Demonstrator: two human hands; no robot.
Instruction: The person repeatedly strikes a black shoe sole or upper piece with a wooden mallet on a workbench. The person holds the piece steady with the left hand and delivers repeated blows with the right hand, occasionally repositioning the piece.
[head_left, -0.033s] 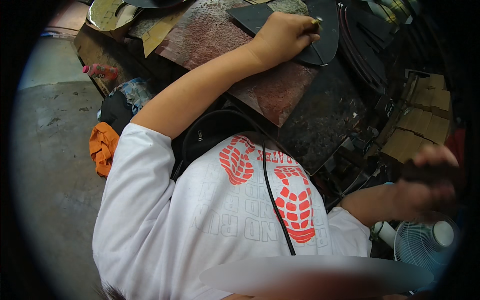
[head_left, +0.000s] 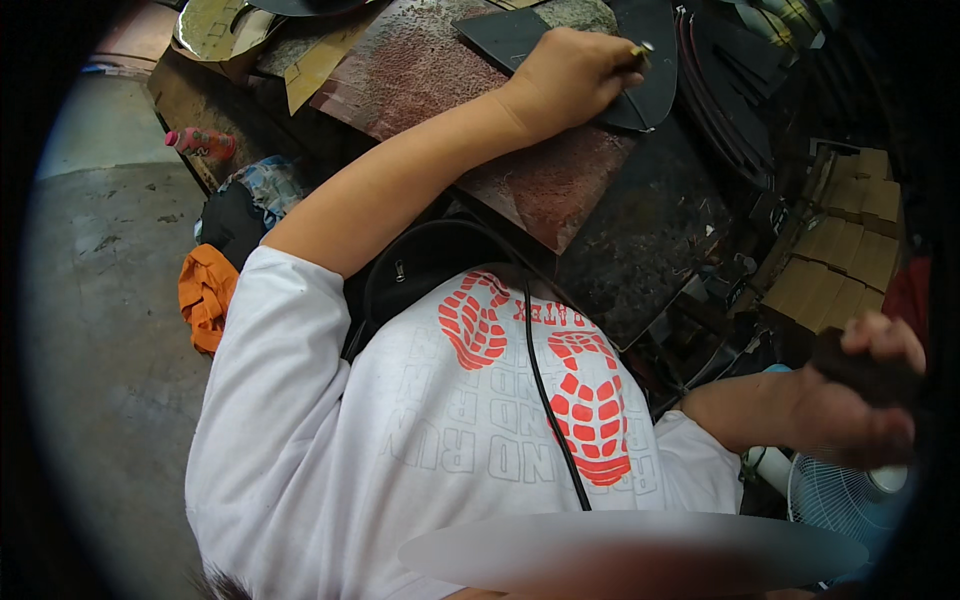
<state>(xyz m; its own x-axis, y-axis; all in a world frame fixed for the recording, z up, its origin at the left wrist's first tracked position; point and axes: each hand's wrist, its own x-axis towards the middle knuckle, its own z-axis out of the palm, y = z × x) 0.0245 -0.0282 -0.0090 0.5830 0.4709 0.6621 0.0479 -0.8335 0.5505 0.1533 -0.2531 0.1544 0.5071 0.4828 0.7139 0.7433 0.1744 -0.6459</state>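
Observation:
My left hand [head_left: 575, 85] is closed in a pinch around a small tool [head_left: 643, 48] with a bright round metal end and a yellowish part. It is held above a dark flat sheet [head_left: 648, 100] with a curved edge; whether the tool's lower end touches the sheet is hidden by my fingers. Off to the right, raised away from the table, my right hand [head_left: 850, 415] grips a dark brown block [head_left: 862, 368]. Under the dark sheet lies a worn reddish-brown board [head_left: 545, 200].
Several curved dark strips [head_left: 715, 110] lie right of the sheet. Yellowish cut pieces [head_left: 325, 68] are at the back left. Stacked cardboard [head_left: 835, 245] and a fan [head_left: 835, 490] stand at the right. A pink-capped bottle [head_left: 205, 143] and orange cloth [head_left: 207, 295] are at the left.
My right hand with the dark block has moved slightly and is less blurred. My left hand and the small tool have shifted a little to the right.

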